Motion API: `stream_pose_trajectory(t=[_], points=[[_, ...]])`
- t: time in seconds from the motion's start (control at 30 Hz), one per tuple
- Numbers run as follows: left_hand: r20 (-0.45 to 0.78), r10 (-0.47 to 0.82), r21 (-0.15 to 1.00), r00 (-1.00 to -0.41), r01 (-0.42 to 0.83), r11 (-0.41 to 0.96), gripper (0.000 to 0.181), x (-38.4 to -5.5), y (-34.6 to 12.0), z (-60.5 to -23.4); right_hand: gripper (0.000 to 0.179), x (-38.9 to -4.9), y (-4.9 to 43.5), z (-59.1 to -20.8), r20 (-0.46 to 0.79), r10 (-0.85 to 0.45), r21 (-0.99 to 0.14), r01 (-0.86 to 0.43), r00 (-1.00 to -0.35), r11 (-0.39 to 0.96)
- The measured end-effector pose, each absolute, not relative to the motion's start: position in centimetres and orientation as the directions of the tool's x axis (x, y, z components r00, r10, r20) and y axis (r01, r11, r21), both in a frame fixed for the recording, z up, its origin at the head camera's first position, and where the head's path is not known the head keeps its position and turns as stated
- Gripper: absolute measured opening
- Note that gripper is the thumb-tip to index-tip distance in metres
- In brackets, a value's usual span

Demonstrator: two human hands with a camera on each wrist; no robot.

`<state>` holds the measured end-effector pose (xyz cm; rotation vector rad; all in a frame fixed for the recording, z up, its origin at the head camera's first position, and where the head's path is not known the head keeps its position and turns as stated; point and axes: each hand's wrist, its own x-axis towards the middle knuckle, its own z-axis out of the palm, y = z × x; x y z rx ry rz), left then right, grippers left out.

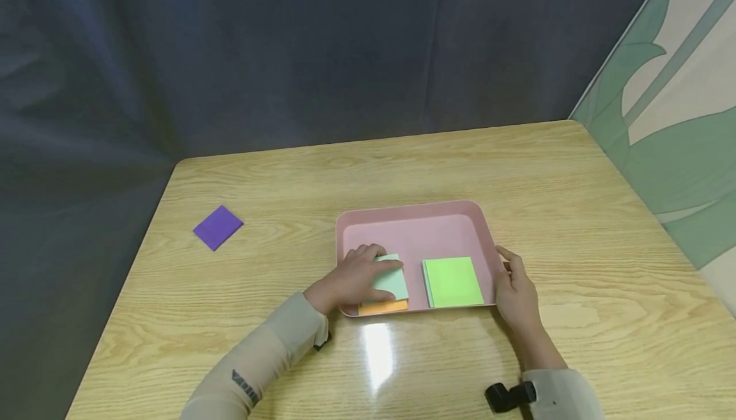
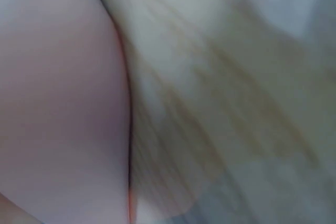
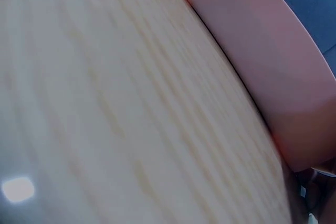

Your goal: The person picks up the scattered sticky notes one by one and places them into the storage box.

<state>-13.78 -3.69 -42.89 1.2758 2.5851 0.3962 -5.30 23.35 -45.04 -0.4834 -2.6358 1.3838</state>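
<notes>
A shallow pink tray lies on the table. In its near left part my left hand grips a mint sticky note pad, thumb on the near side and fingers toward the far side. An orange sticky note pad shows from under the mint one. A bright green sticky note pad, with a paler layer along its left edge, sits in the near right part. My right hand holds the tray's right side near the front corner. Both wrist views show mostly the tray's outer wall.
A purple square sticky note pad lies alone on the left of the wooden table. A dark curtain hangs behind the table's back edge. A panel with green leaf shapes stands along the right.
</notes>
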Motion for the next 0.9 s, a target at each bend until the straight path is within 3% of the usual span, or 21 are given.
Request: stream_pose_trajectory(t=[0.6, 0.77, 0.9], points=[[-0.116, 0.818, 0.38, -0.563, 0.736, 0.561, 0.056, -13.1, -3.9, -42.5, 0.041, -5.4, 23.4, -45.0, -0.052, 0.345, -0.819, 0.237, -0.937, 0.523], [-0.063, 0.796, 0.461, -0.602, 0.69, 0.558, 0.053, -13.8, -4.4, -42.5, 0.041, -5.4, 23.3, -45.0, -0.048, 0.349, -0.82, 0.236, -0.936, 0.521], [0.011, 0.747, 0.522, -0.664, 0.641, 0.562, 0.049, -15.0, -5.3, -42.1, 0.041, -5.4, 23.3, -44.9, -0.04, 0.352, -0.821, 0.232, -0.935, 0.522]])
